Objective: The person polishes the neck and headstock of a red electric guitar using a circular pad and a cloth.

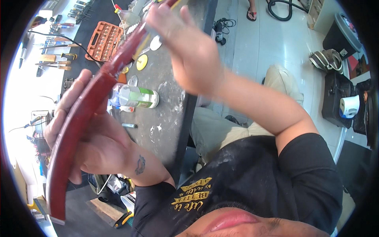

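Red-brown and glossy, a long curved wooden piece (81,118) ran from the lower left up toward the top of the view, held above the grey desk (166,118). The left hand (89,138) gripped its lower half, fingers wrapped around the edge. The right hand (185,51) clasped its upper end near the top, fingers closed on it. A clear plastic bottle (136,97) lay on the desk beneath, near an orange tool case (104,40).

A clear bottle (134,96) with a green-and-white label lies sideways, apparently on the workbench (166,118).
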`<action>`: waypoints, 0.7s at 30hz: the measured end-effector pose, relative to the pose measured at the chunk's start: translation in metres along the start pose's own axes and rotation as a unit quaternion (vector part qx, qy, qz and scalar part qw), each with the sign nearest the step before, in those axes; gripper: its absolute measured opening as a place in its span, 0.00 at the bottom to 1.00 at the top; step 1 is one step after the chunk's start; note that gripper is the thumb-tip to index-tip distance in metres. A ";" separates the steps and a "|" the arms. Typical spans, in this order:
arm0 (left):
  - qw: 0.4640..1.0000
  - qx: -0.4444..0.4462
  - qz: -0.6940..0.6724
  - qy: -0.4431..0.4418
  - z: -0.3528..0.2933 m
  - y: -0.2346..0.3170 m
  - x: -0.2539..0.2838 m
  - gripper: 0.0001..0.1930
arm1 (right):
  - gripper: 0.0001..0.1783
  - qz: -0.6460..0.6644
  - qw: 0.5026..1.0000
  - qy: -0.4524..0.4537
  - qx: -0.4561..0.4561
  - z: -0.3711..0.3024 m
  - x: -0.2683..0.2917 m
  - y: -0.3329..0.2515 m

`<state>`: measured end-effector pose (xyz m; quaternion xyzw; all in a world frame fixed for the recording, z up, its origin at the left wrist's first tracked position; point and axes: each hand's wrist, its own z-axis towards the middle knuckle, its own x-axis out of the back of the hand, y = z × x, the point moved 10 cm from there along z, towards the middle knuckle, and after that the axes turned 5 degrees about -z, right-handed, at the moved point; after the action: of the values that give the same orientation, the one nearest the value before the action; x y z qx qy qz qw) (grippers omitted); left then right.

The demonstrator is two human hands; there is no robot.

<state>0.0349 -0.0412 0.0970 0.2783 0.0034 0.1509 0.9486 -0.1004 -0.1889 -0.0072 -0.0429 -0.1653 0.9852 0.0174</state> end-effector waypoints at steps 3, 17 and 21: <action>1.000 -0.011 0.016 0.010 -0.001 0.001 -0.005 0.47 | 0.33 0.094 0.995 -0.037 -0.016 0.001 0.008 -0.032; 0.998 -0.028 0.057 0.000 0.000 0.008 -0.016 0.39 | 0.31 0.003 0.996 -0.088 0.031 0.012 0.001 -0.030; 0.998 -0.042 0.041 0.011 0.003 0.007 -0.013 0.41 | 0.32 0.004 0.996 -0.077 0.034 0.013 0.009 -0.051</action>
<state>0.0208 -0.0408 0.1020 0.2366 -0.0037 0.1931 0.9522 -0.1093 -0.1444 0.0207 0.0327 -0.1322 0.9907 0.0025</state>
